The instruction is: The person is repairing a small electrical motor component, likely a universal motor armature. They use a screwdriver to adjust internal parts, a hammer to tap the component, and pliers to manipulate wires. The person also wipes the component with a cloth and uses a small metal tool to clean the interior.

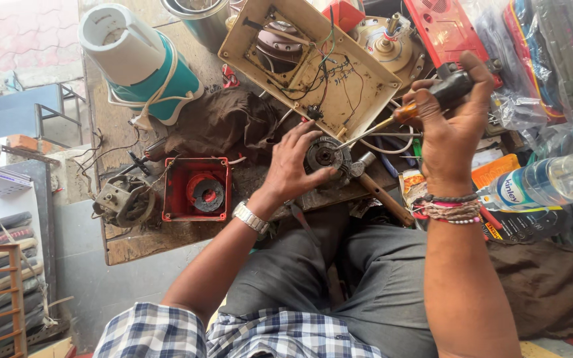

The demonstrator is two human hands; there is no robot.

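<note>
The bench is crowded. Around the small round motor part the left hand blocks the near and left side, while the screwdriver held by the right hand slants in from the right. Just behind it the open beige housing with its loose wires closes off the far side. A hammer lies along the near edge to the right. Left of the hand, a brown cloth and a red square casing fill the surface (only narrow strips of bare wood show between them). A plastic bottle juts in from the right
</note>
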